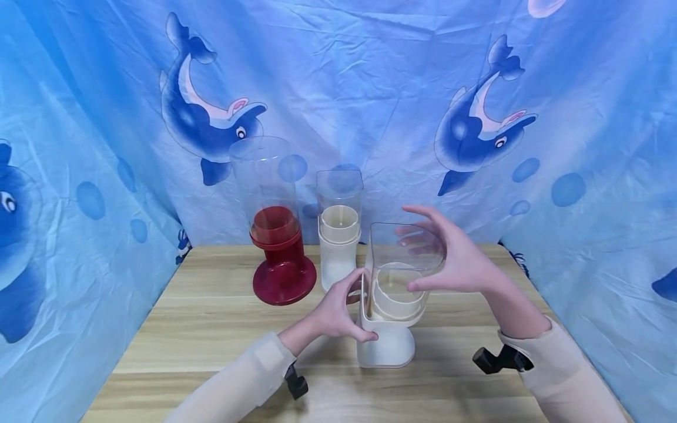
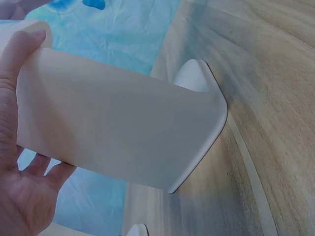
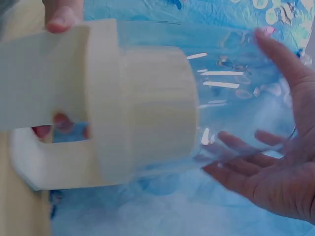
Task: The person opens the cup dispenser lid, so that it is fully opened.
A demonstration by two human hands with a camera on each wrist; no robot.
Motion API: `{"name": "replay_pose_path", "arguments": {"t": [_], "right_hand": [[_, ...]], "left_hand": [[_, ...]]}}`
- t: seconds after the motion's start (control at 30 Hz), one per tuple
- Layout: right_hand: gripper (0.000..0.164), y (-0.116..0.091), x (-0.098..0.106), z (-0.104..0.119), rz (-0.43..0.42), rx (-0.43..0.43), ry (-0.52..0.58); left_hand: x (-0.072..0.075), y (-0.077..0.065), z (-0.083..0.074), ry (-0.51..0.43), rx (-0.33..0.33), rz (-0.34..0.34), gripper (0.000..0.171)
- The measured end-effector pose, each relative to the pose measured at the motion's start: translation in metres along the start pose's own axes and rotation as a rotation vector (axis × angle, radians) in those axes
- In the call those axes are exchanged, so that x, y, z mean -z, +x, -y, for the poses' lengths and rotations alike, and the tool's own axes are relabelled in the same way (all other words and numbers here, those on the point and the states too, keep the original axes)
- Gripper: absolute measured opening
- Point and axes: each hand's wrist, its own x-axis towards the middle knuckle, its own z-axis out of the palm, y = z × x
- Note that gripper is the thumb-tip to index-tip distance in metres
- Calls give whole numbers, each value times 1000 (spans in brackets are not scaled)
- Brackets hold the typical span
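Note:
A white stand [image 1: 388, 349] with a flat foot and a wide collar stands at the front middle of the table. A clear container [image 1: 388, 241] sits in its collar around a cream inner ring [image 1: 399, 296]. My left hand [image 1: 335, 311] grips the white stand just under the collar, thumb on the near side and fingers on the far side, as the left wrist view also shows. Around the clear container's right side, my right hand [image 1: 460, 258] holds its thumb and fingers spread wide. Whether those fingers touch the wall, I cannot tell.
Behind, a red stand [image 1: 285, 282] carries a tall clear tube [image 1: 259, 170]. Next to it is a second white stand [image 1: 338, 264] with a clear container [image 1: 338, 185]. All stand on a wooden table [image 1: 211, 329], enclosed by a blue dolphin-print curtain [image 1: 349, 76].

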Motion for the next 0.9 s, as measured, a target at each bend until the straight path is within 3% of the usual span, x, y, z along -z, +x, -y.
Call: {"name": "replay_pose_path", "arguments": {"t": [0.1, 0.23, 0.33, 0.53, 0.9], "right_hand": [[121, -10, -2, -13, -1, -4, 117], [117, -20, -12, -32, 59, -7, 147], [110, -23, -20, -40, 84, 7, 99], [96, -24, -26, -38, 53, -6, 36], [98, -26, -24, -25, 27, -27, -70]], "left_hand": [[-1, 1, 1, -4, -8, 14, 90], [-1, 1, 2, -8, -22, 19, 89], [0, 1, 2, -14, -20, 14, 89], [0, 0, 3, -23, -8, 2, 86], [0, 1, 5, -15, -37, 0, 86]]}}
